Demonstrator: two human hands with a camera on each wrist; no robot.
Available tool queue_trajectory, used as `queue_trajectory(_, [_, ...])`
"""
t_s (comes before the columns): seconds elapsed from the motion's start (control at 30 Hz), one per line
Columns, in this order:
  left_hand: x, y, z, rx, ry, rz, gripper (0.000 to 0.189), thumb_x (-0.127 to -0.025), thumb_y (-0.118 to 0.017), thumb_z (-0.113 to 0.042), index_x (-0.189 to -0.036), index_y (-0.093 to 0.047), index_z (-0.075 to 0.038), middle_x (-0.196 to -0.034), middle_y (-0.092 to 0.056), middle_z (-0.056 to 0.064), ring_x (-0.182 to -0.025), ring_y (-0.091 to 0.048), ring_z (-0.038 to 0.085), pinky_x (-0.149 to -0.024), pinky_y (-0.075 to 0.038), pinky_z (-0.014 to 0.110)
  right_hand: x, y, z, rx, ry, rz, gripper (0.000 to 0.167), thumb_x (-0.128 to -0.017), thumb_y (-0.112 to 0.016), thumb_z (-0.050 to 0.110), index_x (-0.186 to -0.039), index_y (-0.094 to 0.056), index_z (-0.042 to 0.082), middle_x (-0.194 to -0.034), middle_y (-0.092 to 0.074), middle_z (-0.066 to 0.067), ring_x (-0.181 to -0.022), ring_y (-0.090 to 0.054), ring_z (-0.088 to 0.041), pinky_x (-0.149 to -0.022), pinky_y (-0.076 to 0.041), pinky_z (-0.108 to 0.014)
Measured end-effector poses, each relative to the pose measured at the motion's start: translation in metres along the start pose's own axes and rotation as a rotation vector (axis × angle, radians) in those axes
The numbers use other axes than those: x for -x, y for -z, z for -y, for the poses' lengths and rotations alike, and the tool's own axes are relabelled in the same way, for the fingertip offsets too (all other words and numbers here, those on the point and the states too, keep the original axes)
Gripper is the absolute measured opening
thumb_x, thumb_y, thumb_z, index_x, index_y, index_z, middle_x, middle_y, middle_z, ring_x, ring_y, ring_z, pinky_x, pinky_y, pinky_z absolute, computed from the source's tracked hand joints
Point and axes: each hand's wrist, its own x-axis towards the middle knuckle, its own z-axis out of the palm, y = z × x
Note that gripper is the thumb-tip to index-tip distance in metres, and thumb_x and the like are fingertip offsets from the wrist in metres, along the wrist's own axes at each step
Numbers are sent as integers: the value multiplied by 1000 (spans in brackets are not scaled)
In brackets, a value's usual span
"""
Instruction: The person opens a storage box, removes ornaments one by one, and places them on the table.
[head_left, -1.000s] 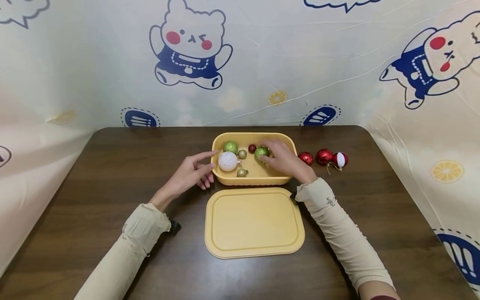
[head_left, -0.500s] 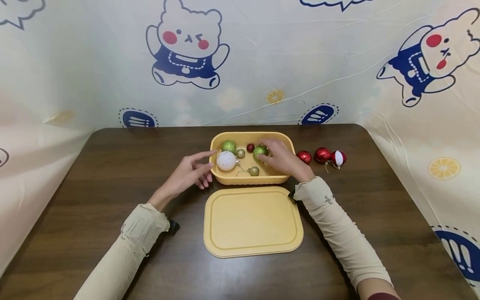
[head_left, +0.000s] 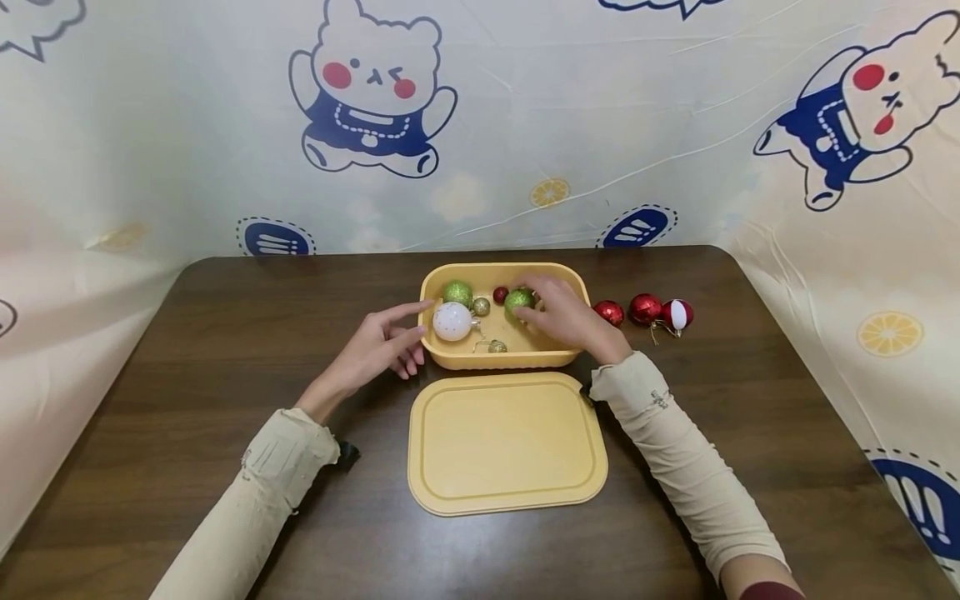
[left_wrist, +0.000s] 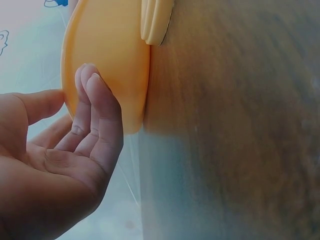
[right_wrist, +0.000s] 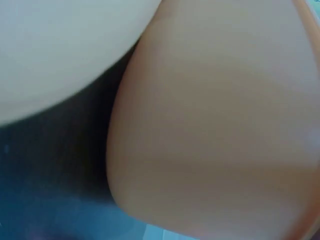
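My right hand (head_left: 564, 315) reaches into the yellow box (head_left: 450, 362) and grips a green glitter Christmas ball (head_left: 519, 303) between thumb and fingers. At the box's left end, my left hand (head_left: 375, 346) touches the rim with thumb and index finger; its other fingers bend loosely beside the outer wall in the left wrist view. Inside the box lie a white speckled ball (head_left: 452, 322), another green ball (head_left: 457, 293), a small dark red ball (head_left: 501, 294) and two small gold balls, one behind (head_left: 482, 307) and one near the front wall (head_left: 497, 347).
A yellow lid (head_left: 507, 443) lies flat on the brown table (head_left: 225, 350) in front of the box. Right of the box are two red balls (head_left: 646, 308) and a red-and-white ball (head_left: 678, 315). A printed cloth (head_left: 510, 100) hangs behind. The right wrist view is mostly blurred close surfaces.
The small gold ball near the front wall has rolled right and then partly back left. The green ball in my right hand has shifted slightly left. My left hand stays at the rim.
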Motion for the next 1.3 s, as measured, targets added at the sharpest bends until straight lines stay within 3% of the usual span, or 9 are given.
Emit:
queue_trajectory(0.37, [0,1,0,30,10,9,49,-104,-56,-21,-151,-45,-18,-85,-62,36,-59,-63,25,-55,-59,45,2,12,3,-34,47,-43,23,-93,-71,11,-113,-66,1,-103,-66,-10,-94,-61,-24,-85,-54,-46])
queue_trajectory(0.83, [0,0,1,27,7,2,48,-104,-56,-21,-150,-46,-18,-81,-64,30,-59,-63,26,-55,-58,45,10,27,16,6,9,-46,38,-96,-69,19,-128,-61,0,-112,-66,-13,-98,-62,-26,-87,-54,-46])
queue_trajectory(1.07, [1,1,2,23,6,4,49,-103,-57,-21,-150,-46,-18,-79,-64,27,-59,-63,27,-54,-58,42,14,34,22,27,26,-77,38,-96,-69,21,-128,-61,2,-111,-66,-11,-97,-61,-24,-86,-54,-46])
queue_trajectory(1.3, [0,1,2,14,3,13,49,-104,-56,-21,-151,-44,-17,-80,-64,28,-60,-63,28,-55,-59,43,23,43,26,38,-25,-105,37,-96,-70,23,-128,-62,6,-111,-65,-7,-98,-59,-20,-87,-53,-39])
